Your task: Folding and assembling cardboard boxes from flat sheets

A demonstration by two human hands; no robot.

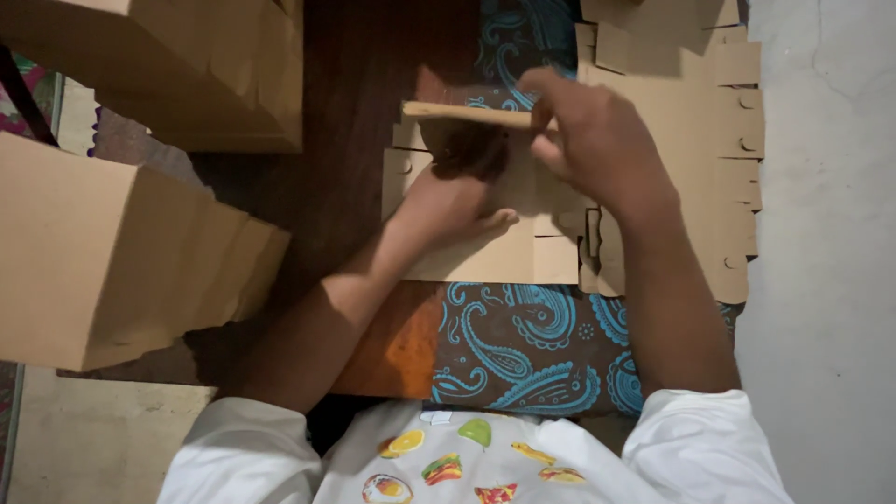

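The right hand (588, 140) is pinching the raised flap (467, 113), running left-right, while the flat-open left hand (457, 201) is pressing the cardboard sheet (495, 257) just below.

1. A home used as a small box-folding workplace.
2. Folded cardboard boxes (131, 252) are stacked on the floor (821, 280).
3. Flat box blanks (691, 112) lie on a blue paisley cloth (532, 345).
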